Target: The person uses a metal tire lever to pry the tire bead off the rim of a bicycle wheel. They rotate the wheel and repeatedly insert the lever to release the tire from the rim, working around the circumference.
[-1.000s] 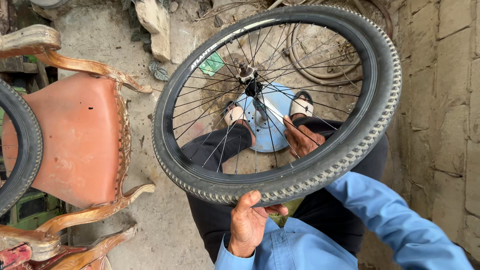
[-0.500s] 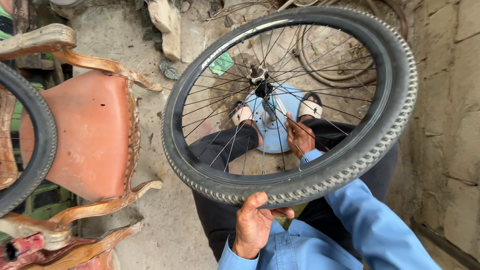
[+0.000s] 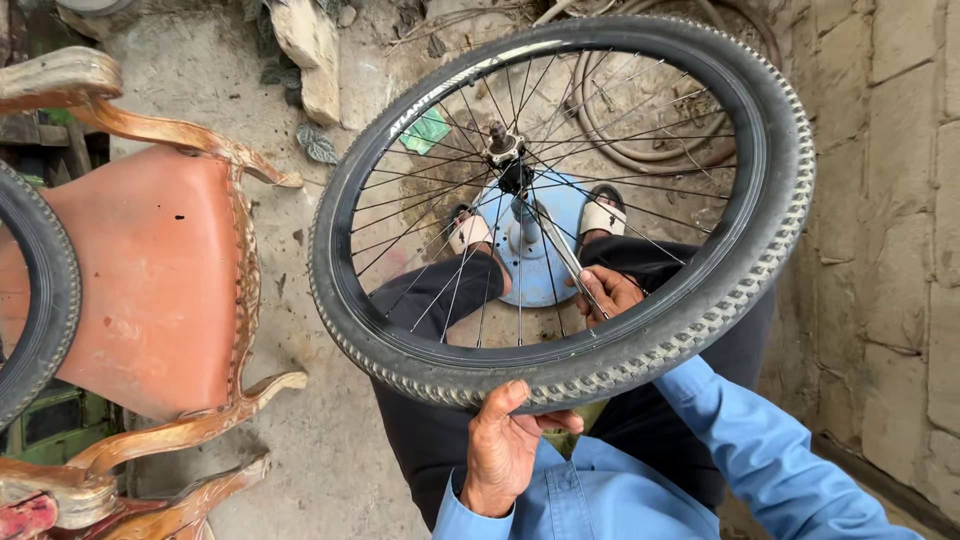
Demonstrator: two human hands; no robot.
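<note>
Since the earlier frames, the bicycle wheel (image 3: 560, 210) sits slightly higher and further right in view; both grips are unchanged, so the work remains at the spokes. Left hand (image 3: 505, 450) clasps the tyre's near edge from below, thumb over the tread. Right hand (image 3: 610, 292), seen through the spokes, closes on a thin metal tool (image 3: 560, 250) near the hub. Wheel stands upright over the lap. Count: one full wheel, one partial tyre (image 3: 35, 290) at left, one orange chair (image 3: 150, 270), two sandals.
</note>
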